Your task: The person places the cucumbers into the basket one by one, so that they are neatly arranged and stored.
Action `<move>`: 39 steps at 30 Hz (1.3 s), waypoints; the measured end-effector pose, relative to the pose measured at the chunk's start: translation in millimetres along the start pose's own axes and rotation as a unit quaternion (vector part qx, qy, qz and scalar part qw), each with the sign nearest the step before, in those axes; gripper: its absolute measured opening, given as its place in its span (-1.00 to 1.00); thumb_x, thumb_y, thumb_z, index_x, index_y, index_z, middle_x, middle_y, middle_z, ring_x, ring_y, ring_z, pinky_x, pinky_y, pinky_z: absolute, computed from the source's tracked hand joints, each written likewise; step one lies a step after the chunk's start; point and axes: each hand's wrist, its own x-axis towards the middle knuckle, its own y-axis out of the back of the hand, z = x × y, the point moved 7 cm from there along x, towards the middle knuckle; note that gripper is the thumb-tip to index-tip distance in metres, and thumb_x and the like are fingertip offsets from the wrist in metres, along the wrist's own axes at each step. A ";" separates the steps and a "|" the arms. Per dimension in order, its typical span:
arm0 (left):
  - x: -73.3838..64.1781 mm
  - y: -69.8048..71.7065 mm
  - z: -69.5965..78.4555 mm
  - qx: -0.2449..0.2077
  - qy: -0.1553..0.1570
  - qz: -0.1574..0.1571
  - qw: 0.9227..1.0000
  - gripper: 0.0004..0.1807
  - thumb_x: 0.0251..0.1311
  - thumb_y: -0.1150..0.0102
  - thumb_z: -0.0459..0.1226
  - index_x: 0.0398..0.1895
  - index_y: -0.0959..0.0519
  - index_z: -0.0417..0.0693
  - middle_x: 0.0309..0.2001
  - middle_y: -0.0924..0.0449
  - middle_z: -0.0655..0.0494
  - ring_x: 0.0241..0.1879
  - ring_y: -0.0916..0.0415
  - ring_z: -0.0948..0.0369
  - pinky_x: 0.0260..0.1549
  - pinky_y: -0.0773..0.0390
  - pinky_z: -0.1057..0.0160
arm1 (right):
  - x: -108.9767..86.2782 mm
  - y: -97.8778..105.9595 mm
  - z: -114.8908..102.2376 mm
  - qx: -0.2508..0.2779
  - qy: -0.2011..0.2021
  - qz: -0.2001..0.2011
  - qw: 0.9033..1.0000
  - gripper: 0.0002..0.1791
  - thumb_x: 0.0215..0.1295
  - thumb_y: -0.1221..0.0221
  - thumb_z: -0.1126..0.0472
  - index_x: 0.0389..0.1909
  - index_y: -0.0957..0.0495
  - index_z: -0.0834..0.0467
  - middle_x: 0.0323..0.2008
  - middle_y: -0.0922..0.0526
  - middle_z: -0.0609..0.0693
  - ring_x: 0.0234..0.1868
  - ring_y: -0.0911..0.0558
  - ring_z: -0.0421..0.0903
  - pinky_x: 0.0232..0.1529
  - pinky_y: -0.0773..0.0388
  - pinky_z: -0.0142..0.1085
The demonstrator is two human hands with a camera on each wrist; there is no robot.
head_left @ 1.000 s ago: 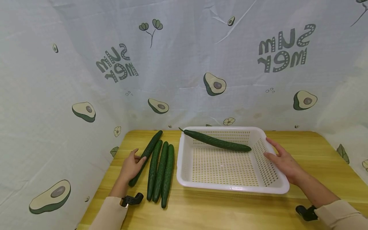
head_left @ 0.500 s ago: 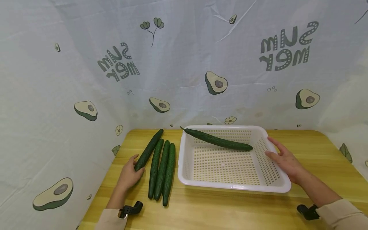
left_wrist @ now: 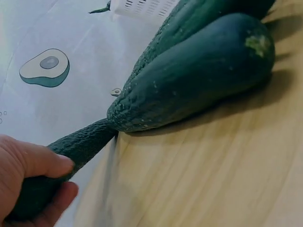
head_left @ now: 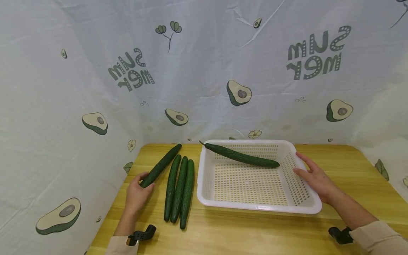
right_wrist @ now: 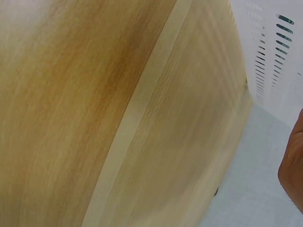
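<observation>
My left hand (head_left: 137, 194) grips the near end of a dark green cucumber (head_left: 163, 163), which slants away to the far right on the left side of the table. In the left wrist view the thumb lies over this cucumber (left_wrist: 87, 142) and fingertips show below it; the hand hides the end. Just right of it, 3 more cucumbers (head_left: 179, 191) lie side by side. My right hand (head_left: 318, 180) holds the right rim of a white perforated plastic basket (head_left: 255, 207), thumb over the edge. One long cucumber (head_left: 242, 157) rests in the basket, its stem over the back-left corner.
The wooden table (head_left: 242, 233) ends at a pale curtain (head_left: 204, 71) printed with avocados, behind and on the left. A black wrist-worn camera (head_left: 145, 233) sits on the left wrist and another wrist camera (head_left: 341, 235) on the right.
My left hand has gripped the leftmost cucumber and moved down and left to its near end, drawing that end away from the other cucumbers. The right hand and basket stay in place.
</observation>
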 end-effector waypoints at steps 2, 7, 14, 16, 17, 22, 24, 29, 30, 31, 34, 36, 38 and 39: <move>0.0 4.0 1.9 0.003 -0.004 0.021 1.000 -0.41 0.32 -0.32 -0.25 0.40 -0.45 -0.14 0.30 -0.50 -0.34 0.24 -0.51 -0.23 0.16 -0.54 -0.20 | -0.6 -0.7 -0.2 -0.002 0.000 0.001 1.000 -0.15 0.64 0.09 -0.09 0.65 0.44 -0.22 0.42 -0.09 0.62 -0.06 -0.72 0.01 -0.17 -0.75 -0.01; 0.5 11.2 7.9 0.002 -0.016 0.067 0.998 -0.45 0.35 -0.32 -0.20 0.38 -0.51 -0.09 0.20 -0.59 -0.37 0.05 -0.65 -0.17 -0.13 -0.66 0.13 | -1.3 -2.0 -0.4 -0.005 0.000 0.004 1.000 -0.15 0.64 0.07 -0.09 0.66 0.42 -0.25 0.42 -0.10 0.61 -0.06 -0.72 0.02 -0.18 -0.75 0.00; 1.6 12.4 14.7 -0.028 -0.032 0.093 0.995 -0.46 0.33 -0.35 -0.21 0.35 -0.54 -0.13 0.18 -0.61 -0.34 0.01 -0.66 -0.18 -0.33 -0.45 0.57 | 0.0 -1.9 -0.4 0.010 -0.001 0.000 1.000 -0.16 0.65 0.08 -0.07 0.66 0.43 -0.24 0.43 -0.10 0.62 -0.06 -0.74 0.02 -0.18 -0.75 0.00; 1.6 12.2 15.6 -0.043 -0.033 0.099 0.994 -0.47 0.33 -0.35 -0.22 0.34 -0.54 -0.13 0.20 -0.60 -0.32 0.02 -0.67 -0.16 -0.33 -0.44 0.61 | 0.1 -2.7 -0.5 0.015 -0.002 -0.002 1.000 -0.16 0.64 0.07 -0.08 0.65 0.42 -0.27 0.43 -0.10 0.61 -0.06 -0.74 0.02 -0.18 -0.75 0.01; 1.5 12.4 16.3 -0.051 -0.033 0.104 0.993 -0.47 0.32 -0.35 -0.23 0.34 -0.55 -0.12 0.20 -0.61 -0.32 0.01 -0.67 -0.14 -0.32 -0.45 0.62 | 0.3 -2.9 -0.4 0.016 -0.002 -0.002 1.000 -0.16 0.64 0.07 -0.08 0.65 0.41 -0.28 0.43 -0.10 0.61 -0.06 -0.74 0.02 -0.18 -0.75 0.01; 1.9 14.9 23.9 -0.102 -0.047 0.113 0.987 -0.49 0.29 -0.39 -0.24 0.30 -0.59 -0.09 0.16 -0.63 -0.29 -0.19 -0.66 0.31 -0.35 -0.52 0.60 | 0.7 -1.9 0.3 0.006 -0.001 0.005 1.000 -0.16 0.64 0.07 -0.08 0.66 0.42 -0.26 0.42 -0.10 0.62 -0.06 -0.74 0.03 -0.18 -0.75 0.00; 2.2 15.6 27.5 -0.122 -0.052 0.108 0.985 -0.50 0.28 -0.40 -0.24 0.28 -0.60 -0.09 0.16 -0.62 -0.28 -0.25 -0.57 0.51 -0.36 -0.54 0.58 | 0.7 -0.7 0.6 -0.002 -0.001 0.007 1.000 -0.16 0.64 0.08 -0.08 0.66 0.43 -0.23 0.42 -0.10 0.62 -0.06 -0.73 0.03 -0.18 -0.75 -0.01; 2.5 16.4 33.1 -0.166 -0.035 0.095 0.981 -0.48 0.28 -0.41 -0.19 0.30 -0.59 -0.05 0.21 -0.57 -0.20 -0.24 -0.51 0.62 -0.30 -0.55 0.59 | 0.5 0.1 0.4 0.000 0.000 0.004 1.000 -0.15 0.64 0.08 -0.08 0.66 0.44 -0.23 0.44 -0.08 0.61 -0.04 -0.72 0.05 -0.17 -0.75 0.01; 2.4 16.6 33.9 -0.174 -0.030 0.094 0.980 -0.47 0.28 -0.41 -0.18 0.31 -0.58 -0.04 0.21 -0.56 -0.17 -0.22 -0.52 0.61 -0.29 -0.55 0.59 | 0.5 0.0 0.5 0.002 0.000 0.004 1.000 -0.15 0.64 0.07 -0.08 0.66 0.43 -0.24 0.44 -0.08 0.61 -0.04 -0.73 0.04 -0.17 -0.75 0.01; 2.4 16.8 34.7 -0.182 -0.024 0.092 0.979 -0.46 0.28 -0.41 -0.17 0.32 -0.58 -0.03 0.22 -0.55 -0.13 -0.20 -0.52 0.59 -0.28 -0.55 0.58 | 0.6 -0.4 0.4 0.003 0.000 0.003 1.000 -0.15 0.64 0.07 -0.08 0.66 0.43 -0.24 0.44 -0.07 0.61 -0.03 -0.73 0.05 -0.17 -0.75 0.01; 2.5 17.4 37.5 -0.198 -0.012 0.089 0.976 -0.45 0.26 -0.43 -0.15 0.32 -0.58 0.01 0.21 -0.54 -0.04 -0.16 -0.54 0.54 -0.25 -0.56 0.57 | 0.1 -1.3 0.3 0.007 0.001 0.002 1.000 -0.15 0.64 0.07 -0.07 0.66 0.42 -0.25 0.44 -0.07 0.61 -0.03 -0.73 0.04 -0.17 -0.75 0.00; 2.9 17.9 40.5 -0.204 -0.009 0.085 0.975 -0.45 0.25 -0.43 -0.15 0.31 -0.58 0.02 0.20 -0.53 -0.02 -0.13 -0.54 0.49 -0.24 -0.57 0.56 | 0.0 -1.6 0.3 0.005 0.001 0.004 1.000 -0.15 0.64 0.06 -0.07 0.66 0.42 -0.26 0.44 -0.08 0.60 -0.04 -0.73 0.03 -0.17 -0.75 -0.01; 3.1 18.2 44.8 -0.213 -0.008 0.079 0.974 -0.45 0.24 -0.44 -0.16 0.31 -0.58 0.03 0.19 -0.51 -0.01 -0.10 -0.54 0.44 -0.23 -0.57 0.55 | -0.3 -1.7 0.2 0.008 0.003 0.003 1.000 -0.16 0.64 0.07 -0.06 0.66 0.42 -0.26 0.44 -0.08 0.61 -0.04 -0.73 0.02 -0.17 -0.75 0.00; 3.2 18.2 47.5 -0.218 -0.009 0.074 0.973 -0.45 0.24 -0.44 -0.16 0.31 -0.58 0.03 0.20 -0.50 -0.01 -0.08 -0.54 0.41 -0.22 -0.57 0.54 | -0.2 -1.6 0.3 0.009 0.004 0.002 1.000 -0.16 0.64 0.07 -0.06 0.66 0.42 -0.25 0.44 -0.08 0.61 -0.05 -0.73 0.03 -0.17 -0.75 0.00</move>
